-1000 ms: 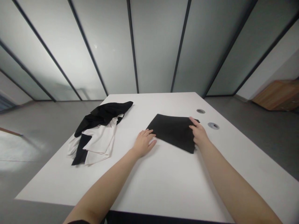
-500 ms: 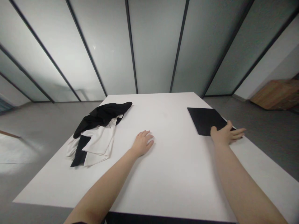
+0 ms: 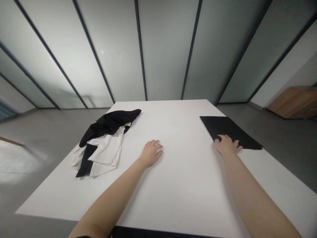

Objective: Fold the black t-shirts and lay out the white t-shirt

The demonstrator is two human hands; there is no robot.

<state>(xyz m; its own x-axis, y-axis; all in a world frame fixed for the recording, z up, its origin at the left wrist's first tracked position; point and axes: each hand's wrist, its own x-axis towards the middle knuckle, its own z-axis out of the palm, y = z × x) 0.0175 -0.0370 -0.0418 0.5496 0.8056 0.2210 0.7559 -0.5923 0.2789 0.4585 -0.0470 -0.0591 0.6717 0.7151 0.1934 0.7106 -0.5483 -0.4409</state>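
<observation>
- The folded black cloth (image 3: 230, 130) lies flat at the far right part of the tabletop (image 3: 173, 188). It looks like a thin, four-sided shape, and I cannot tell if it is a garment or a plain piece of fabric.
- Its long axis points from the far left corner, near the middle of the far side of the table, down to a sharp corner at the right. Its longest side runs along the right edge of the tabletop. I cannot tell if some part hangs over this edge.
- The right hand (image 3: 226, 146) rests on the near edge of the black cloth. Its fingers are a little spread and lie flat on the fabric, pressing down from above, and they do not pinch it.
- The left hand (image 3: 151, 152) lies palm down on the bare tabletop, well apart from the black cloth. Its fingers are slightly spread and hold nothing.
- The nearest thing to the left hand is a loose pile of black and white clothes (image 3: 105, 142), which lies on the left side of the tabletop.
- Behind the table stand frosted glass panels (image 3: 163, 49) with dark frames, and a low wooden cabinet (image 3: 294, 102) stands at the far right on the grey floor (image 3: 284, 138).
</observation>
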